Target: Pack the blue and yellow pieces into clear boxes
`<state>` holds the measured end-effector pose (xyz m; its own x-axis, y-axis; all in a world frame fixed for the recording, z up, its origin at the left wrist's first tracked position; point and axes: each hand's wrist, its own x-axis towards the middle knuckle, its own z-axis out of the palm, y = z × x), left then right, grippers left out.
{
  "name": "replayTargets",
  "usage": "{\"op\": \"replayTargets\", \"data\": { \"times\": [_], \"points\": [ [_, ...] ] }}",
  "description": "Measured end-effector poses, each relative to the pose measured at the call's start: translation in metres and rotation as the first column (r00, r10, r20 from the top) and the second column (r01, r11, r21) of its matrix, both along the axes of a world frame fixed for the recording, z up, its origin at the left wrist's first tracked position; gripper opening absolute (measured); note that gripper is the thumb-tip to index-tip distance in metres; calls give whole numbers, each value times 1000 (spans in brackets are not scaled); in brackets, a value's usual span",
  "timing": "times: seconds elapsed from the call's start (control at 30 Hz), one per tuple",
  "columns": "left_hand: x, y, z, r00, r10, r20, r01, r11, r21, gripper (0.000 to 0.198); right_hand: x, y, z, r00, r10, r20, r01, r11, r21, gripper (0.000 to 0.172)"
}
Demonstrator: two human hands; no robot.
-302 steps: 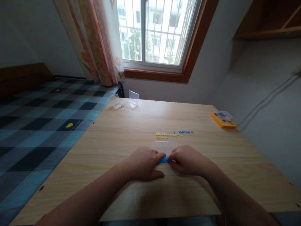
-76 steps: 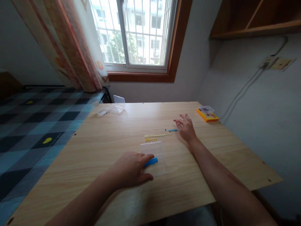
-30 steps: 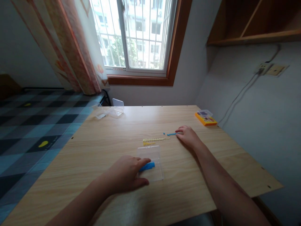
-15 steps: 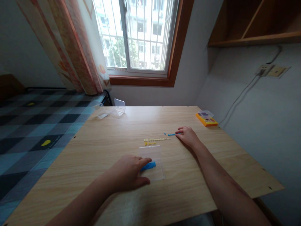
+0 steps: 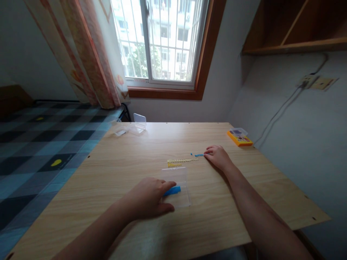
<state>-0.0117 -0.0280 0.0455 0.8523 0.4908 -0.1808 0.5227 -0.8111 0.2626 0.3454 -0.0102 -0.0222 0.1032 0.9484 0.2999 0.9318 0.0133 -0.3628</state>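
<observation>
My left hand (image 5: 148, 196) rests on the wooden table (image 5: 114, 169), fingers curled against the left side of a clear plastic box (image 5: 177, 182) and touching the blue row of pieces (image 5: 172, 190) inside it. My right hand (image 5: 217, 157) lies further out, its fingertips pinched at the right end of a short line of small blue pieces (image 5: 197, 155). To the left of that line runs a longer row of pale yellow pieces (image 5: 183, 160), with a short darker yellow row (image 5: 174, 165) just under it.
A clear open box (image 5: 138, 124) and a loose clear lid (image 5: 118, 128) sit at the table's far left corner. An orange box with a clear lid (image 5: 239, 136) is at the far right. A checked bed (image 5: 40, 144) borders the table's left edge; the wall is on the right.
My right hand left the clear box, reached out to the blue pieces and closed its fingers on them. My left hand stayed at the box.
</observation>
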Motion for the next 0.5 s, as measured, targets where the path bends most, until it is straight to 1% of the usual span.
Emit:
{"op": "replayTargets", "data": {
  "times": [0.1,0.17,0.23,0.27,0.33,0.37,0.43,0.5],
  "points": [
    [0,0,1,1000,3,-12,-3,1000,-6,55,0,-5,13,1000,-20,-23,21,999,42,19],
    [0,0,1,1000,10,-13,-10,1000,-9,57,-3,-14,27,999,8,-46,-6,998,59,20],
    [1,0,1,1000,7,-10,-7,1000,-13,57,-13,-25,44,990,120,-79,-117,992,44,21],
    [1,0,1,1000,3,-8,-3,1000,-17,57,-21,-32,52,965,240,-109,-239,971,22,22],
    [1,0,0,1000,-7,3,7,1000,-22,56,-42,-47,65,886,442,-138,-449,893,-24,20],
    [1,0,0,1000,-12,9,12,1000,-22,56,-55,-53,70,850,509,-132,-519,854,-47,17],
    [1,0,0,1000,-19,19,19,1000,-19,55,-82,-64,73,773,623,-123,-635,761,-136,16],
    [1,0,0,999,-26,26,27,1000,-17,50,-104,-72,69,702,701,-122,-708,672,-217,19]
  ]
}}
